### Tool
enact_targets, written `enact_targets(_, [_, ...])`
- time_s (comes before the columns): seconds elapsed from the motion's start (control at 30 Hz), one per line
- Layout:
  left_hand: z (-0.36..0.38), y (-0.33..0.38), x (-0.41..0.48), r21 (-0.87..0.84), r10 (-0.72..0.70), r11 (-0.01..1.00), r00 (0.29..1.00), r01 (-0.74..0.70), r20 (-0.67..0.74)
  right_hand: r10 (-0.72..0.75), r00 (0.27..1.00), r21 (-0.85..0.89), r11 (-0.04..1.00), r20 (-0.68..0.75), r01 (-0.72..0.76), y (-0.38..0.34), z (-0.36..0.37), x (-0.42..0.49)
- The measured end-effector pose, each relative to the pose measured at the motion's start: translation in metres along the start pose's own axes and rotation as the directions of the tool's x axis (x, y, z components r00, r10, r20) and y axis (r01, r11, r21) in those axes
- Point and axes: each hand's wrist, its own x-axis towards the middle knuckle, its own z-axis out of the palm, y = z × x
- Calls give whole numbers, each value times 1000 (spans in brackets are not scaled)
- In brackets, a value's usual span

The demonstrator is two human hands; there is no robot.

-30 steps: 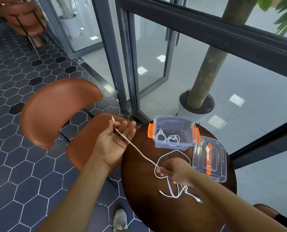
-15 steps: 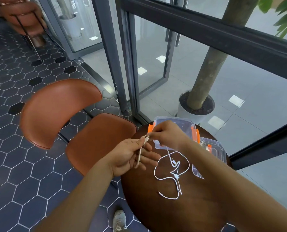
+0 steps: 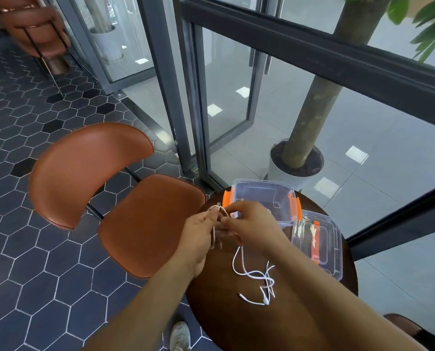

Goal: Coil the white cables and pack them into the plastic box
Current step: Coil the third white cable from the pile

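The near part of the plastic box (image 3: 262, 198) is covered by the right hand (image 3: 252, 224), so its contents cannot be made out. The stretch of white cable (image 3: 252, 273) between the two hands is hidden by the fingers, and how many turns are held in the left hand (image 3: 198, 234) cannot be told. The plug types at the cable's ends are too small to be read. The round table (image 3: 224, 312) is cut off by the lower edge, and both forearms are cropped there too. The lid (image 3: 320, 244) is blurred by glare.

White cable (image 3: 253, 274) trails loose across the table—clear, orange-latched plastic box (image 3: 262, 198) behind, seemingly open.
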Motion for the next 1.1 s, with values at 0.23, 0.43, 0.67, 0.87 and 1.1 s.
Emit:
enact_targets(0.23, [20, 0, -2, -366, -138, 927, 981, 80, -135, -188, 982, -347, 919, 34, 188, 4, 36, -11])
enact_targets(0.43, [4, 16, 11, -681, -217, 715, 976, 158, -3, -273, 961, -20, 962, -36, 272, 22, 32, -21])
enact_targets(0.67, [-20, 27, 27, -772, -188, 626, 982, 108, -15, -244, 965, -58, 966, 97, 250, 50, 29, -25])
enact_targets(0.87, [-21, 22, 26, -791, -64, 556, 962, 254, 264, -53, 960, 177, 984, 275, 3, 65, 26, -8])
enact_targets(1.1, [-28, 13, 18, -630, 33, 661, 823, 408, 568, 1, 918, 721, 619, 396, -312, 74, 12, 15])
